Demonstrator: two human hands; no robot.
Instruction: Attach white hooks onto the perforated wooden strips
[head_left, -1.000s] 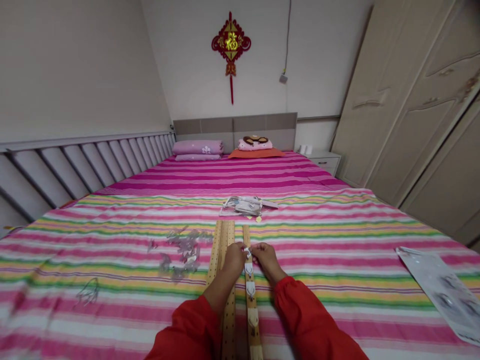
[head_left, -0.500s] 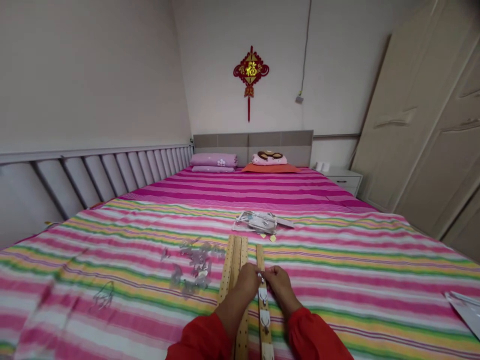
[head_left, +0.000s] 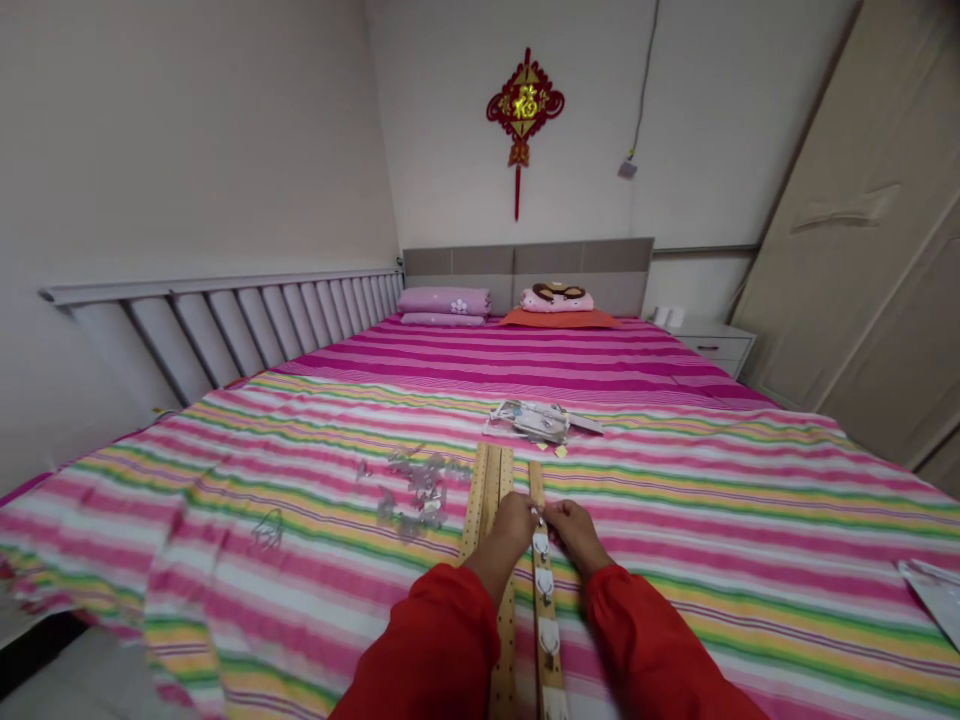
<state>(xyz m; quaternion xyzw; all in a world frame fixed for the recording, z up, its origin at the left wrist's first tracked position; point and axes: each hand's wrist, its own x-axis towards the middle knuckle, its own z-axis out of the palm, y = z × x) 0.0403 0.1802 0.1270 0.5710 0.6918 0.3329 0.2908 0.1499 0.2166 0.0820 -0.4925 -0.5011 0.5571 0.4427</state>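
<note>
Two wooden strips lie lengthwise on the striped bedspread point(head_left: 712, 520): a wider perforated strip point(head_left: 486, 490) on the left and a narrow strip point(head_left: 546, 610) carrying three white hooks. My left hand point(head_left: 512, 522) and my right hand point(head_left: 574, 528) meet over the narrow strip, fingers pinched together on a small white hook point(head_left: 538, 517) at its upper part. Red sleeves cover both forearms. What the fingertips do underneath is hidden.
A scatter of clear plastic hooks point(head_left: 416, 488) lies left of the strips. Opened packaging point(head_left: 538, 420) sits beyond them. Pillows point(head_left: 446, 302) rest at the headboard, a wardrobe point(head_left: 862, 270) stands right, a slatted rail point(head_left: 247, 320) runs left, paper point(head_left: 937, 595) lies at far right.
The view has swung left and shifted slightly. Both hands stay pinched on the hook at the narrow strip, with hardly any movement along it.
</note>
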